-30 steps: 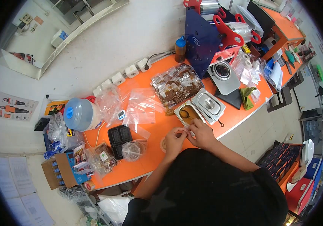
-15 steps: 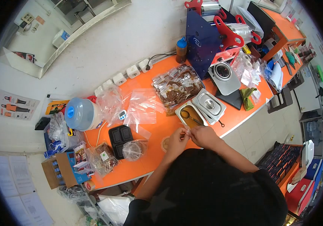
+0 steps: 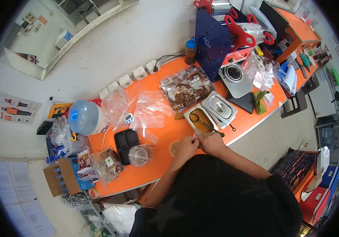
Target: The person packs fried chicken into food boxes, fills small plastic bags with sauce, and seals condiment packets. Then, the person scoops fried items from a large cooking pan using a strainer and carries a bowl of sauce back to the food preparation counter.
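Now the left hand [image 3: 186, 147] and right hand [image 3: 213, 143] sit nearer, fingers pinching film [image 3: 196, 135], leaving the ladle [image 3: 216, 131] free.

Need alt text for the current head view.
A person's left hand and right hand, close together at an orange table, hold a small translucent item. Just beyond, a ladle rests in a metal pan of brownish liquid, with filled pouches behind.
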Motion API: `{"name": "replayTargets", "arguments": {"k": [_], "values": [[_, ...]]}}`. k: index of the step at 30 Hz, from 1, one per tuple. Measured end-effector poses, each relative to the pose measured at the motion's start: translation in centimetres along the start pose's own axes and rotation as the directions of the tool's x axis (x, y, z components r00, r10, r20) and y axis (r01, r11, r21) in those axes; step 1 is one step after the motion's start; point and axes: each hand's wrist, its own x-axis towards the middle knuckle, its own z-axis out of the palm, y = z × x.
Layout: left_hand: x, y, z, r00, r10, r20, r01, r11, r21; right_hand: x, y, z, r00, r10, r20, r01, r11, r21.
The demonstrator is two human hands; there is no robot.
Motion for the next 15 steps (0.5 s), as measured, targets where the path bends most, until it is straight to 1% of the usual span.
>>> {"name": "replayTargets", "arguments": {"k": [1, 2, 3, 4, 5, 6, 7, 8, 9, 10, 11, 12, 13, 15], "values": [[-0.1, 0.5, -0.1, 1.0, -0.001, 0.002, 0.001, 1.0, 0.0, 0.1, 0.0, 0.2, 0.999, 0.032, 0.015, -0.032, 0.999, -0.007], [-0.2, 1.0, -0.3, 0.999, 0.026, -0.03, -0.025, 0.999, 0.042, 0.1, 0.1, 0.4, 0.997, 0.065, 0.029, -0.064, 0.998, -0.014], [-0.3, 1.6, -0.6, 0.997, 0.053, -0.061, -0.048, 0.995, 0.084, 0.2, 0.1, 0.5, 0.997, 0.065, 0.031, -0.065, 0.998, -0.012], [-0.1, 1.3, -0.4, 0.997, 0.047, -0.059, -0.043, 0.996, 0.081, 0.2, 0.1, 0.6, 0.998, 0.071, 0.0, -0.071, 0.997, -0.023], [0.2, 0.6, -0.1, 0.995, 0.075, -0.068, -0.066, 0.989, 0.13, 0.3, 0.2, 0.6, 0.997, 0.074, -0.03, -0.075, 0.997, -0.035], [0.2, 0.7, -0.3, 0.991, 0.107, -0.076, -0.092, 0.979, 0.181, 0.4, 0.3, 0.2, 0.997, 0.07, -0.026, -0.071, 0.997, -0.034], [0.0, 0.7, -0.6, 0.991, 0.108, -0.078, -0.092, 0.979, 0.18, 0.7, 0.5, -0.5, 0.998, 0.041, -0.041, -0.041, 0.999, 0.002], [-0.4, 0.6, -1.0, 0.993, 0.105, -0.044, -0.104, 0.994, 0.027, 0.8, 0.6, -0.9, 0.998, 0.016, -0.057, -0.014, 0.999, 0.039], [-0.8, 0.8, -1.5, 0.994, 0.11, -0.008, -0.11, 0.986, -0.126, 0.9, 0.8, -1.1, 0.998, 0.022, -0.059, -0.02, 0.999, 0.038], [-1.0, 0.9, -1.6, 0.994, 0.113, -0.001, -0.112, 0.986, -0.124, 0.9, 0.9, -1.1, 0.998, -0.021, -0.053, 0.026, 0.996, 0.081], [-1.3, 1.0, -1.7, 0.996, 0.044, 0.082, -0.024, 0.972, -0.234, 0.7, 0.8, -1.2, 0.997, -0.066, -0.047, 0.071, 0.989, 0.126], [-1.4, 0.9, -1.8, 0.985, -0.016, 0.169, 0.072, 0.94, -0.333, 0.6, 0.6, -1.4, 0.997, -0.062, -0.047, 0.067, 0.99, 0.127], [-1.4, 0.7, -2.0, 0.985, -0.015, 0.17, 0.072, 0.94, -0.332, 0.6, 0.3, -1.8, 0.995, -0.062, -0.073, 0.072, 0.987, 0.144], [-1.0, -0.1, -2.3, 0.974, 0.149, 0.171, -0.125, 0.982, -0.145, 0.6, 0.0, -1.8, 0.993, -0.066, -0.098, 0.081, 0.984, 0.16]]}}
